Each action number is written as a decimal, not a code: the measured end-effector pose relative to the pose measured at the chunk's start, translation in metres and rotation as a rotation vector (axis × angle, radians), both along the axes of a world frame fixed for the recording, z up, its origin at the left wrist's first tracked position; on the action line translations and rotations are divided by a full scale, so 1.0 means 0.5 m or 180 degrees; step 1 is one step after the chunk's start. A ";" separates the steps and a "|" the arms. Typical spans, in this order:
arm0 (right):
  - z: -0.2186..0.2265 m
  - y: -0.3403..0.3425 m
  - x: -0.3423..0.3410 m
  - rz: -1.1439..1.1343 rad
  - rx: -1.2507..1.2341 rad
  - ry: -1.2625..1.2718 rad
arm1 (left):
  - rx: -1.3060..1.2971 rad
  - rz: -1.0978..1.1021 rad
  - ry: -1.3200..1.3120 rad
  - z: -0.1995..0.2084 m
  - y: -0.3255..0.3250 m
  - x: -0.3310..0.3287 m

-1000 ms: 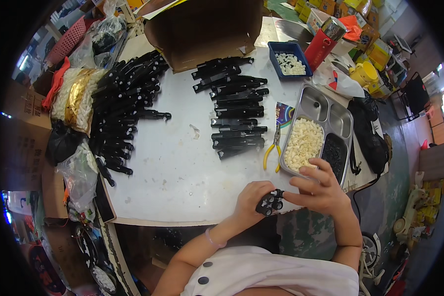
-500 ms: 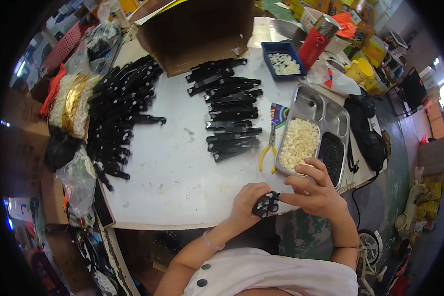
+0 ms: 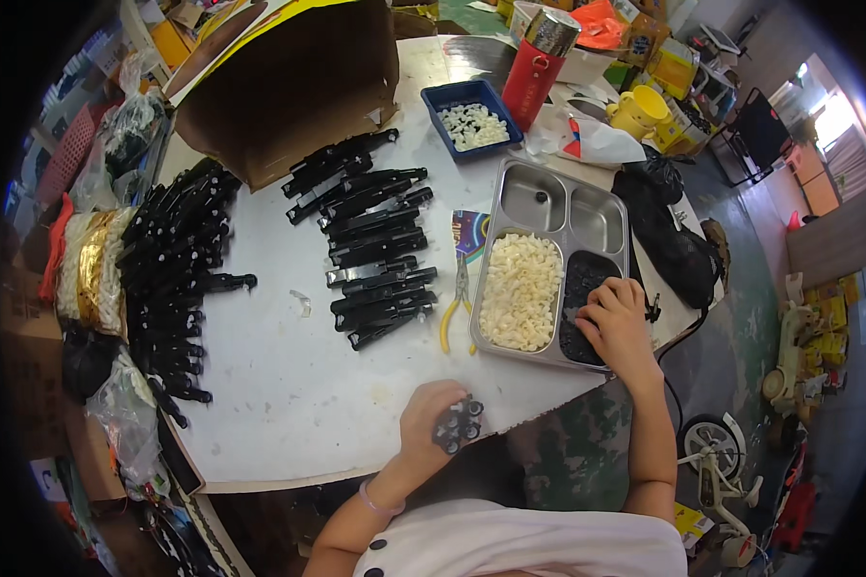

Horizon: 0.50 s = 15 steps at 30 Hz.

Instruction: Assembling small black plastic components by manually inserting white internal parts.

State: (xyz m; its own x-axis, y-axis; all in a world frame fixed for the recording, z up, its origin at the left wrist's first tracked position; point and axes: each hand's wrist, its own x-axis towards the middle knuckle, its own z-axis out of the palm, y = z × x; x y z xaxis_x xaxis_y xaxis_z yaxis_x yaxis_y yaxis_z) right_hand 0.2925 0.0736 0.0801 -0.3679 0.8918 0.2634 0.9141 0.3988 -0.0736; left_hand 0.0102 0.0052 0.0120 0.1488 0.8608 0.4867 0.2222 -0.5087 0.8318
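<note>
At the table's near edge, my left hand (image 3: pixel 421 419) is closed around a bundle of black plastic parts (image 3: pixel 459 425) with round ends facing right. My right hand (image 3: pixel 618 325) reaches into the right compartment of a metal divided tray (image 3: pixel 560 204), its bent fingertips among small black pieces (image 3: pixel 583 279). Whether a piece is between those fingertips is hidden. Cream-coloured small plastic pieces (image 3: pixel 520 293) fill the larger compartment beside it. Left of the tray lie pliers (image 3: pixel 449 322) with yellow handles. A row of long black plastic parts (image 3: pixel 380 252) lies in the middle of the table.
A large pile of black parts (image 3: pixel 168 264) covers the table's left side. Behind stand an open cardboard box (image 3: pixel 289 106), a blue bin (image 3: pixel 432 117) with white pieces and a red flask (image 3: pixel 532 85). A black bag (image 3: pixel 678 231) lies right of the tray.
My right hand has left the bundle and moved right into the tray's black-piece compartment. My left hand still holds the bundle. The whole view has swung to the right.
</note>
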 end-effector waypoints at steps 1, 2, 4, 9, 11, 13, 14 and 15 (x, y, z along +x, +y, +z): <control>-0.003 0.002 -0.002 -0.0005 -0.0007 0.0015 | -0.0007 -0.0005 0.0015 0.000 0.000 0.000; -0.004 0.005 -0.004 0.0006 -0.0131 -0.0031 | 0.0012 -0.0016 0.0020 0.001 0.002 0.000; -0.009 0.009 -0.005 0.0016 -0.0257 -0.0069 | 0.0029 -0.0029 0.0032 0.001 0.002 0.000; -0.026 0.020 0.004 -0.0145 -0.0113 -0.0063 | 0.0022 -0.0014 0.0033 0.001 0.002 0.001; -0.031 0.020 0.008 -0.0115 -0.0185 0.0001 | 0.0017 -0.0018 0.0018 0.000 0.002 0.001; -0.033 0.020 0.009 -0.0088 -0.0257 0.0063 | 0.0014 -0.0024 0.0002 -0.002 0.002 0.001; -0.033 0.020 0.009 -0.0102 -0.0283 0.0033 | 0.0005 -0.0025 0.0009 -0.003 0.002 0.000; -0.033 0.021 0.009 -0.0116 -0.0310 0.0003 | -0.0003 -0.0026 0.0016 -0.004 0.002 0.000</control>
State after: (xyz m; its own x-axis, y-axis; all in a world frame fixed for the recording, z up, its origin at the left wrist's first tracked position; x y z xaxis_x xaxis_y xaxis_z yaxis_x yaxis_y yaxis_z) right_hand 0.2968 0.0839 0.0635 -0.3346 0.9259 0.1751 0.9278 0.3563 -0.1111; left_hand 0.0102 0.0059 0.0099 0.1583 0.8600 0.4851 0.2223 -0.5098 0.8311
